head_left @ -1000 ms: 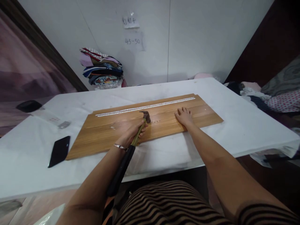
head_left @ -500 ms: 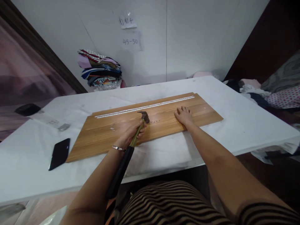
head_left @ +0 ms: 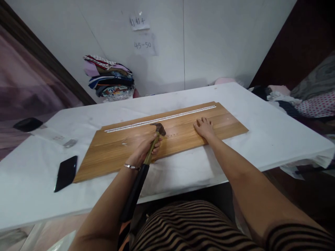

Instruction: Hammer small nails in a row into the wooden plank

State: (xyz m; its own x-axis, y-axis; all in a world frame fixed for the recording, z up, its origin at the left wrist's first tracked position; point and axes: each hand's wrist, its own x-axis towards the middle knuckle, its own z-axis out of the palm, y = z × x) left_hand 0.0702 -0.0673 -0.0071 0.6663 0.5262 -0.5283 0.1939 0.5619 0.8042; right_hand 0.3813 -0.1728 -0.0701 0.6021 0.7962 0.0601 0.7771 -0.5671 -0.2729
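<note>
My left hand (head_left: 148, 148) is closed around the wooden part of a claw hammer (head_left: 150, 148), near its metal head. The black grip of the hammer points back along my forearm. Its head is just over a wooden board (head_left: 183, 141), by a short row of small nails (head_left: 172, 135); I cannot tell whether it touches. My right hand (head_left: 204, 128) lies on the board to the right of that row, fingers spread. Several loose nails (head_left: 124, 144) lie on the board to the left of my left hand. Two white strips (head_left: 159, 119) run along the board's far side.
A black phone (head_left: 66, 173) lies left of the board on the white-covered table (head_left: 267, 139). Behind it are a clear plastic package (head_left: 56, 136) and a dark object (head_left: 28, 124). Folded clothes (head_left: 110, 76) are stacked against the wall. More fabric (head_left: 285, 99) lies beyond the table's right side.
The view has shifted slightly. The hammer and both hands keep nearly the same places on the board.
</note>
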